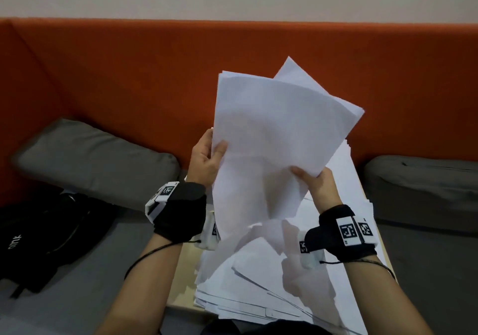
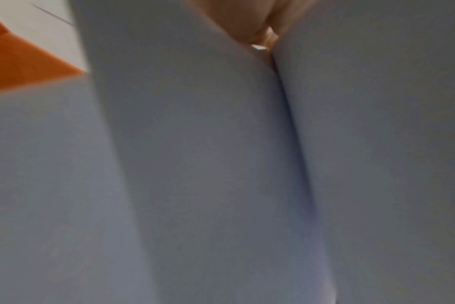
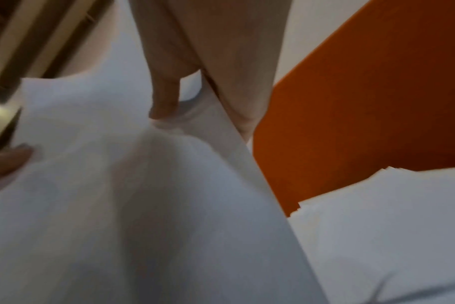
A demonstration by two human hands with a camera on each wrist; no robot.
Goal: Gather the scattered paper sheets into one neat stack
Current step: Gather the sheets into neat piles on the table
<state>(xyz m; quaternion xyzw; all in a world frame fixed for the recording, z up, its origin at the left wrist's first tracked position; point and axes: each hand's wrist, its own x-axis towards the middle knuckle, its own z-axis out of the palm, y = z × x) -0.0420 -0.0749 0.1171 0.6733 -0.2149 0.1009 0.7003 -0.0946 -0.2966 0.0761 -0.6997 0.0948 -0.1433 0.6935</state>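
Observation:
I hold a loose bunch of white paper sheets [image 1: 274, 138] up in the air above the table, their corners fanned out unevenly. My left hand [image 1: 209, 153] grips the bunch's left edge, thumb on the front. My right hand [image 1: 314, 182] pinches its lower right part, thumb on top. Below them a messy pile of white sheets [image 1: 297, 277] covers the small light wooden table [image 1: 181, 270]. In the left wrist view blurred paper [image 2: 195, 164] fills the frame. In the right wrist view my fingers [image 3: 166, 88] press into the held sheets [image 3: 117, 195], and the pile's edge [image 3: 377, 216] lies at the right.
An orange sofa back [image 1: 129, 76] runs behind the table. A grey cushion [image 1: 98, 158] lies at the left and another [image 1: 424, 187] at the right. A black bag [image 1: 46, 239] sits on the grey seat at the left.

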